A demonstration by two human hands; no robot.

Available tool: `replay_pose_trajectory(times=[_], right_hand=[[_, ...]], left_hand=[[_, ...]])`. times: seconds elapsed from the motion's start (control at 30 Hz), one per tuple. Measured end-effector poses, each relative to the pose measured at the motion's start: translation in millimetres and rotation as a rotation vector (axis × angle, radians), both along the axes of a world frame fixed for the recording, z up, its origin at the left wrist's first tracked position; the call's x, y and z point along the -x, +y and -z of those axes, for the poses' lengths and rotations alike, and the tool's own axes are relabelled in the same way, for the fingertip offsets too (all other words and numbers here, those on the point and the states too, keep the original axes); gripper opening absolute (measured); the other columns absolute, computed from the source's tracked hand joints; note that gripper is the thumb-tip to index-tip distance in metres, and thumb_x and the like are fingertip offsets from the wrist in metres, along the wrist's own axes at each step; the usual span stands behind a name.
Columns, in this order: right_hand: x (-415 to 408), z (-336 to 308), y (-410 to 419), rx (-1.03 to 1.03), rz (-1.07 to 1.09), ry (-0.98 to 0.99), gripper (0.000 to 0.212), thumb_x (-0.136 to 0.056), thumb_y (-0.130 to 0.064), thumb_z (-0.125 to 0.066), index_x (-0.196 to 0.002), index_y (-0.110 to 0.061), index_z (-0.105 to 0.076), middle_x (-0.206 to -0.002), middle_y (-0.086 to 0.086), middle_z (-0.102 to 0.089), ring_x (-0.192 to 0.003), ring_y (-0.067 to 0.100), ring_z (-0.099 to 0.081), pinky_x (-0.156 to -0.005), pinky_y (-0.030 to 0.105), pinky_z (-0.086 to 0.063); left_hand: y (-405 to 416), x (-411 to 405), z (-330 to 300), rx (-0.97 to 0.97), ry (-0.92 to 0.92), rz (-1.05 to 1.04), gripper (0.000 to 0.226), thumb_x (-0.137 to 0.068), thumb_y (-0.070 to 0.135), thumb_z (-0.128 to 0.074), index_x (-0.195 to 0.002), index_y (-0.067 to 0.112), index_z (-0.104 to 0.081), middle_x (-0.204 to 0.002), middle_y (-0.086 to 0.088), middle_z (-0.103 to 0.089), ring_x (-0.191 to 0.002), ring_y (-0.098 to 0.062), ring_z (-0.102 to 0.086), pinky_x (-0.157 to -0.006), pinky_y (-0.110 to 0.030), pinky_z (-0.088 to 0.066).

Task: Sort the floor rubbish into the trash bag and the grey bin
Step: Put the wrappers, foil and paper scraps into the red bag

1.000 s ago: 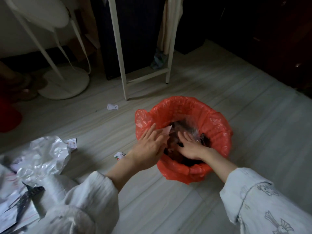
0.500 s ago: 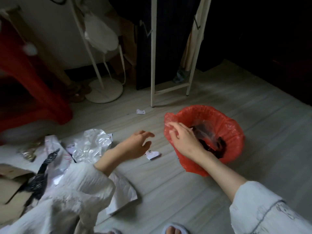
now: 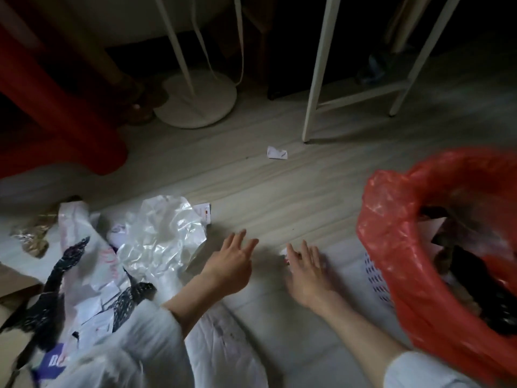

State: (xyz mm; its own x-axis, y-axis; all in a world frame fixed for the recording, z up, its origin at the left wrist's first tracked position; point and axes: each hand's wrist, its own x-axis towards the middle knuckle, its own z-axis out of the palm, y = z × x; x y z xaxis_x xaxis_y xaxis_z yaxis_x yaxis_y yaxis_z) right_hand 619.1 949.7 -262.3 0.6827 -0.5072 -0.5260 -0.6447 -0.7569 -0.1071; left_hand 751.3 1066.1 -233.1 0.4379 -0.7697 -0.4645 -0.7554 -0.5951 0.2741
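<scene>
Head view, sorting partly done. Your red trash bag (image 3: 391, 247) sits at 3 o'clock of the frame, lining a pale perforated basket (image 3: 376, 278); dark scraps and a white paper already lie inside it, so part of the rubbish appears to be sorted. Much is left. A crumpled clear plastic sheet (image 3: 162, 233) lies at 9 o'clock of your hands, touching a heap of printed mailer bags (image 3: 84, 275) that runs to the lower left edge. A small card (image 3: 205, 214) rests just beside the sheet at its 2 o'clock. A torn paper scrap (image 3: 276, 152) lies well apart at 12 o'clock, near the white rack leg (image 3: 316, 79). A brownish crumpled wrapper (image 3: 33, 236) sits at the far left.

Your left hand (image 3: 229, 264) hovers low with fingers spread and relaxed, holding nothing. Your right hand (image 3: 306, 270) reaches flat toward a small white-and-red scrap (image 3: 284, 254) at its fingertips (image 3: 291, 249); whether they pinch it or merely touch it you cannot tell, since the hand covers most of it.

Hard to read: the bag is blurred and cut off at the right edge, and its contents are too dark to name. It is unclear whether the basket is the grey bin. The heap at lower left is cut by your sleeve (image 3: 126, 354)
</scene>
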Motion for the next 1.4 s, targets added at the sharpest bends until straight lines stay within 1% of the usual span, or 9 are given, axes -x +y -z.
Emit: replay_pose_trajectory(times=[0.1, 0.23, 0.33, 0.47, 0.63, 0.77, 1.03, 1.23, 1.4], right_hand=[[-1.2, 44.7, 13.7, 0.094, 0.021, -0.148, 0.070, -0.068, -0.048, -0.061, -0.131, -0.018, -0.049, -0.135, 0.018, -0.052, -0.125, 0.034, -0.045, -0.094, 0.057, -0.036], [-30.4, 55.3, -21.8, 0.206, 0.028, -0.225, 0.059, -0.069, -0.048, -0.058, -0.120, -0.019, -0.063, -0.128, 0.016, -0.058, -0.118, 0.029, -0.058, -0.088, 0.056, -0.047], [-51.5, 61.6, -57.8, 0.176, 0.153, -0.238, 0.063, -0.076, -0.048, -0.033, -0.125, -0.019, -0.059, -0.134, 0.015, -0.053, -0.123, 0.029, -0.053, -0.096, 0.061, -0.038], [-59.0, 80.7, -65.8, 0.305, 0.176, -0.324, 0.061, -0.081, -0.047, -0.033, -0.130, -0.017, -0.054, -0.139, 0.017, -0.048, -0.127, 0.031, -0.049, -0.101, 0.055, -0.019], [-58.4, 91.1, -72.4, 0.447, 0.105, -0.368, 0.062, -0.085, -0.050, -0.031, -0.136, -0.018, -0.048, -0.143, 0.016, -0.043, -0.130, 0.030, -0.045, -0.102, 0.055, -0.022], [-61.7, 93.2, -69.3, 0.476, 0.110, -0.380, 0.061, -0.085, -0.049, -0.032, -0.135, -0.018, -0.049, -0.143, 0.017, -0.044, -0.131, 0.031, -0.044, -0.103, 0.056, -0.021], [-66.3, 78.8, -70.2, 0.338, 0.147, -0.416, 0.054, -0.077, -0.035, -0.047, -0.125, -0.013, -0.058, -0.135, 0.019, -0.051, -0.125, 0.033, -0.050, -0.097, 0.063, -0.034], [-30.9, 64.9, -41.4, 0.376, 0.098, -0.417, 0.030, -0.075, -0.019, -0.045, -0.093, -0.020, -0.070, -0.111, 0.004, -0.066, -0.093, 0.026, -0.063, -0.089, 0.044, -0.046], [36.0, 53.9, 3.4, 0.270, 0.017, -0.429, 0.022, -0.076, -0.020, -0.060, -0.097, -0.015, -0.065, -0.088, 0.008, -0.063, -0.077, 0.030, -0.061, -0.068, 0.038, -0.053]], left_hand=[[-20.0, -20.3, 30.9, -0.027, -0.009, 0.015, 0.060, -0.095, 0.019, -0.035, -0.148, 0.019, -0.007, -0.156, -0.011, 0.006, -0.144, -0.031, 0.004, -0.117, -0.043, -0.013], [-59.0, -48.5, 50.0, -0.001, -0.076, -0.011, 0.061, -0.097, 0.023, -0.035, -0.149, 0.020, -0.003, -0.157, -0.009, 0.010, -0.144, -0.031, 0.006, -0.117, -0.042, -0.011], [-96.8, -70.6, 54.0, 0.027, -0.129, 0.012, 0.065, -0.096, 0.024, -0.036, -0.148, 0.021, 0.002, -0.156, -0.010, 0.014, -0.143, -0.032, 0.009, -0.116, -0.043, -0.008], [-152.7, -103.5, 63.0, 0.060, -0.198, 0.082, 0.072, -0.092, 0.019, -0.040, -0.148, 0.022, 0.005, -0.155, -0.010, 0.016, -0.143, -0.033, 0.012, -0.116, -0.048, -0.005], [-190.5, -126.3, 74.3, 0.115, -0.188, 0.069, 0.077, -0.087, 0.013, -0.045, -0.148, 0.019, 0.001, -0.157, -0.006, 0.009, -0.144, -0.026, 0.007, -0.116, -0.045, -0.005], [-186.1, -122.1, 81.4, 0.130, -0.261, 0.095, 0.066, -0.089, 0.018, -0.041, -0.147, 0.011, -0.011, -0.153, -0.011, -0.018, -0.141, -0.027, -0.014, -0.112, -0.042, -0.013], [-100.9, -66.9, 85.2, 0.261, -0.367, 0.011, 0.048, -0.081, 0.023, -0.031, -0.122, 0.013, -0.055, -0.104, -0.019, -0.055, -0.089, -0.037, -0.052, -0.074, -0.040, -0.042], [-45.7, -2.2, 88.8, 0.174, -0.430, 0.063, 0.033, -0.074, 0.020, -0.054, -0.106, 0.014, -0.061, -0.121, -0.016, -0.059, -0.087, -0.030, -0.059, -0.065, -0.028, -0.048], [-8.4, 52.9, 72.3, 0.159, -0.316, 0.058, 0.018, -0.067, 0.030, -0.062, -0.081, 0.020, -0.057, -0.087, -0.003, -0.063, -0.072, -0.025, -0.059, -0.054, -0.027, -0.044]])
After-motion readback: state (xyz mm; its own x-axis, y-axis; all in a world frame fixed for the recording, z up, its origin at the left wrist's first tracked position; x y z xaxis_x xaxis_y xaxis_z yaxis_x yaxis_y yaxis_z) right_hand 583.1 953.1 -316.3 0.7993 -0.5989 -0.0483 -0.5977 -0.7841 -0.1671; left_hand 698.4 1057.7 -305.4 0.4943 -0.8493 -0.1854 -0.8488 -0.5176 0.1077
